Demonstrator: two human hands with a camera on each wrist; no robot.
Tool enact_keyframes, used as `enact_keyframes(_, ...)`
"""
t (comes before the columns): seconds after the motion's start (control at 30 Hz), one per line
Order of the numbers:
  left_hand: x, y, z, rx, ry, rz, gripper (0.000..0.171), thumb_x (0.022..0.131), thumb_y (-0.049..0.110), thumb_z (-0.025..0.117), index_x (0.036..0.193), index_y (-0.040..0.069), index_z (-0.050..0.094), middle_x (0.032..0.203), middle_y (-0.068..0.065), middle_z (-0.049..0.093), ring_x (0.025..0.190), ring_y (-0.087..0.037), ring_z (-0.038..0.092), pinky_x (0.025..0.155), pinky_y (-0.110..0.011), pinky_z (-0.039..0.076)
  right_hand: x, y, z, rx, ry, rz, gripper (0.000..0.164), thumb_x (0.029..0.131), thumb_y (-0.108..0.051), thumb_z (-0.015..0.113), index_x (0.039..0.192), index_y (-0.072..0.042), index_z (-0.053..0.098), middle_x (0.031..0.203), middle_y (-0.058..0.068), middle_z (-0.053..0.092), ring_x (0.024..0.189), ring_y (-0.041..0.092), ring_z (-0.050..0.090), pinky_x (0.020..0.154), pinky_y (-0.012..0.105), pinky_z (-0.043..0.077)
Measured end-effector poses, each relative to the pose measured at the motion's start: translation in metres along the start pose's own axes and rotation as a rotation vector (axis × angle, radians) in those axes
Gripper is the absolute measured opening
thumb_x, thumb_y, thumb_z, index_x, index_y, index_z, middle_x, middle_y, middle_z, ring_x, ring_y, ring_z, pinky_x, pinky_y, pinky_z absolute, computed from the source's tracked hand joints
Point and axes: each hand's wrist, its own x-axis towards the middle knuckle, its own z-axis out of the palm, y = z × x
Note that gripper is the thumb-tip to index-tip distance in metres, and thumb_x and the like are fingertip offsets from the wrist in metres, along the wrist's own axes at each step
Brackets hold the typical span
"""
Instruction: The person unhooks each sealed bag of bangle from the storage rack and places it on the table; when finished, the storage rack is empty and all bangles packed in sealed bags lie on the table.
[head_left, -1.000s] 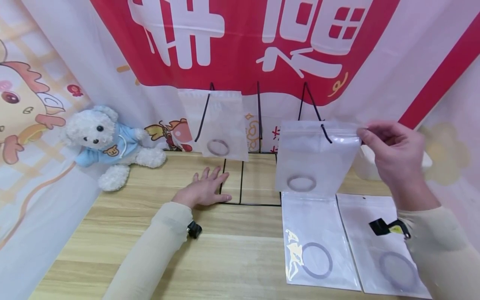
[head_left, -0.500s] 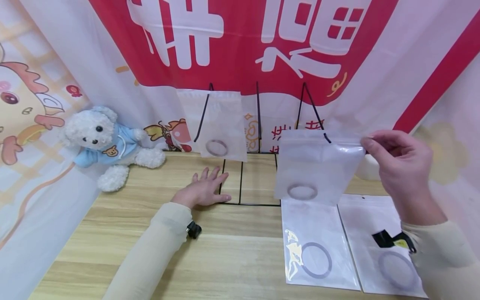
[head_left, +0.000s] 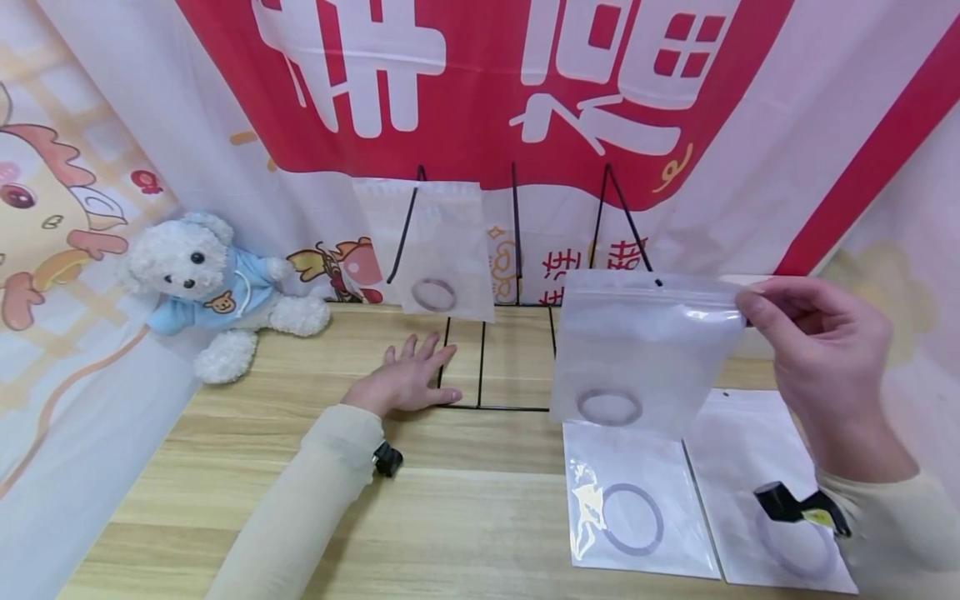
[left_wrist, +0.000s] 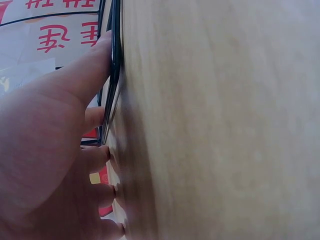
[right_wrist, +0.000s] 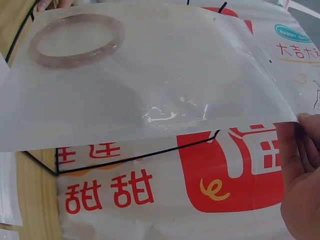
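Note:
My right hand (head_left: 825,342) pinches the top right corner of a clear zip bag (head_left: 652,350) between thumb and fingers. Inside that bag, near its bottom, lies a pale purple bangle (head_left: 609,407). The tip of a black wire hook (head_left: 633,225) shows right at the bag's top edge. My left hand (head_left: 405,375) is spread flat, with its fingers and thumb over the left side of the black wire rack's base (head_left: 517,409). In the left wrist view, the thumb (left_wrist: 90,70) lies along the black wire. A second bag (head_left: 450,242) with a bangle hangs from the left hook.
Two more bagged bangles lie on the wooden table at the right: a nearer-middle bag (head_left: 633,467) and a far-right bag (head_left: 742,425), partly behind the right forearm. A white teddy bear (head_left: 225,283) sits at the left. A red and white printed curtain (head_left: 480,100) hangs behind the rack.
My right hand has drawn the bag toward me, down and slightly right along the hook, so its top edge is now at the hook's tip. The left hand stays put.

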Motion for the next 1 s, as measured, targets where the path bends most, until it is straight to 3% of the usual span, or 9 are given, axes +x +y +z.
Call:
enact_keyframes(0.37, 0.000, 0.001, 0.000, 0.037, -0.010, -0.026, 0.091, 0.105, 0.065, 0.057, 0.175, 0.020, 0.020, 0.183, -0.018, 0.001, 0.165, -0.056, 0.001, 0.128, -0.081, 0.003, -0.010, 0.001, -0.002, 0.136, -0.030, -0.111, 0.026, 0.089, 0.024, 0.070, 0.114, 0.029, 0.065, 0.100, 0.012, 0.080, 0.078, 0.016, 0.076, 0.081, 0.019, 0.063)
enact_keyframes(0.63, 0.000, 0.001, -0.001, 0.030, -0.008, -0.019, 0.091, 0.105, 0.065, 0.057, 0.175, 0.020, 0.021, 0.183, -0.019, 0.001, 0.165, -0.057, 0.000, 0.127, -0.082, 0.003, -0.024, 0.005, 0.012, 0.215, -0.040, -0.140, 0.023, 0.086, 0.032, 0.066, 0.108, 0.029, 0.067, 0.094, 0.014, 0.080, 0.075, 0.016, 0.077, 0.076, 0.020, 0.063)
enact_keyframes(0.73, 0.000, 0.001, -0.001, 0.026, -0.011, -0.021, 0.091, 0.105, 0.066, 0.057, 0.175, 0.020, 0.020, 0.183, -0.018, 0.000, 0.165, -0.056, 0.000, 0.127, -0.081, 0.002, -0.032, 0.005, 0.017, 0.177, -0.068, -0.091, 0.022, 0.087, 0.030, 0.067, 0.109, 0.026, 0.069, 0.095, 0.013, 0.081, 0.077, 0.016, 0.076, 0.076, 0.019, 0.063)
enact_keyframes(0.87, 0.000, 0.001, -0.002, 0.027, -0.012, -0.020, 0.091, 0.105, 0.065, 0.058, 0.175, 0.021, 0.020, 0.183, -0.018, 0.000, 0.165, -0.056, -0.001, 0.128, -0.081, 0.002, -0.045, 0.004, 0.024, -0.057, -0.090, -0.017, 0.020, 0.091, 0.018, 0.074, 0.110, 0.015, 0.074, 0.096, 0.004, 0.081, 0.077, 0.012, 0.073, 0.072, 0.014, 0.061)
enact_keyframes(0.93, 0.000, 0.001, -0.001, 0.029, -0.010, -0.019, 0.091, 0.105, 0.065, 0.057, 0.175, 0.020, 0.020, 0.183, -0.018, 0.000, 0.165, -0.056, 0.000, 0.128, -0.081, 0.003, -0.051, 0.005, 0.029, -0.167, -0.109, -0.032, 0.018, 0.092, 0.016, 0.075, 0.109, 0.012, 0.075, 0.096, -0.001, 0.081, 0.076, 0.009, 0.072, 0.068, 0.012, 0.059)
enact_keyframes(1.0, 0.001, 0.001, -0.001, 0.027, -0.010, -0.018, 0.091, 0.105, 0.065, 0.057, 0.175, 0.020, 0.020, 0.183, -0.018, 0.000, 0.165, -0.056, 0.000, 0.127, -0.081, 0.002, -0.057, 0.007, 0.035, -0.199, -0.137, -0.062, 0.015, 0.092, 0.017, 0.074, 0.107, 0.013, 0.074, 0.096, -0.004, 0.081, 0.075, 0.007, 0.071, 0.066, 0.012, 0.058)
